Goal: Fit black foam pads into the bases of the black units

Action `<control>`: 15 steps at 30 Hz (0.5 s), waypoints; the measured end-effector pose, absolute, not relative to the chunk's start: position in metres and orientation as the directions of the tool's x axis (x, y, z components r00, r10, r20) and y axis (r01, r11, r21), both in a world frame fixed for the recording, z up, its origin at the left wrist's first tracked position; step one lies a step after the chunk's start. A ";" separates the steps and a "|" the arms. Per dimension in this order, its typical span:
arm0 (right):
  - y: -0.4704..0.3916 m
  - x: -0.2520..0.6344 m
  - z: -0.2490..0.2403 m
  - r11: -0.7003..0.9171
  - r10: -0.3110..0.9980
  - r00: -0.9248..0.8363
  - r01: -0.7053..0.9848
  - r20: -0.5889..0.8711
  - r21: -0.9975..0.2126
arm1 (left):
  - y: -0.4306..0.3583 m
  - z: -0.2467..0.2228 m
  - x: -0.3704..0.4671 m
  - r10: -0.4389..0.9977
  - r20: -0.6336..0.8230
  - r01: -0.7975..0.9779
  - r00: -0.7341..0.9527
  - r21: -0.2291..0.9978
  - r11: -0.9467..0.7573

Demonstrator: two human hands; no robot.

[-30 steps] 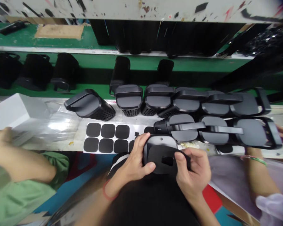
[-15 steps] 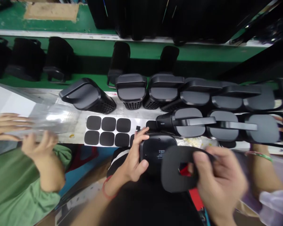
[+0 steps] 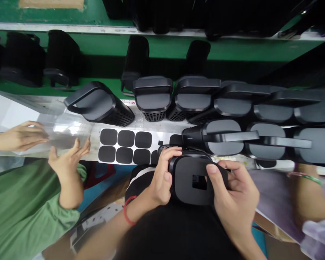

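My left hand [image 3: 164, 177] grips the side of a black housing [image 3: 198, 154], which lies with its flat base turned up toward me. A black rounded-square pad [image 3: 185, 173] with a square cutout lies over that base. My right hand [image 3: 234, 195] pinches the pad's right edge between thumb and fingers. Most of the base is hidden under the pad. Beyond my left hand lies a white sheet [image 3: 156, 134] bearing several black rounded-square pads [image 3: 126, 138].
Several black housings with handles [image 3: 153, 103] stand along the white bench, more behind them on the green surface [image 3: 103, 50]. At left, a co-worker's two hands [image 3: 67, 159] are by clear plastic [image 3: 62, 131]. Another person's arm [image 3: 308, 195] is at right.
The pad has moved left and up from in front of the housing onto its base, carried by my right hand. The co-worker's nearer hand at left has shifted right and up.
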State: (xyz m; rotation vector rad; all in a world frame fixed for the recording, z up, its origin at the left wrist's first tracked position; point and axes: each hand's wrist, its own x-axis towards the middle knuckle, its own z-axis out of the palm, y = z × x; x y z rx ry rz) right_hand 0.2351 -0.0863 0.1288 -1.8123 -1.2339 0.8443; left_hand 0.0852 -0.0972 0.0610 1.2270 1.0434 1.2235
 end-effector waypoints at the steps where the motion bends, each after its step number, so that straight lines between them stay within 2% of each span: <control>1: -0.086 0.235 0.129 -0.244 0.941 0.322 0.418 -0.109 -0.875 | -0.097 0.061 0.086 0.994 0.059 -0.099 0.093 0.994 -0.049; 15: -0.086 0.238 0.124 -0.236 0.945 0.312 0.458 -0.094 -0.857 | -0.096 0.063 0.090 0.993 0.068 -0.078 0.098 0.995 -0.060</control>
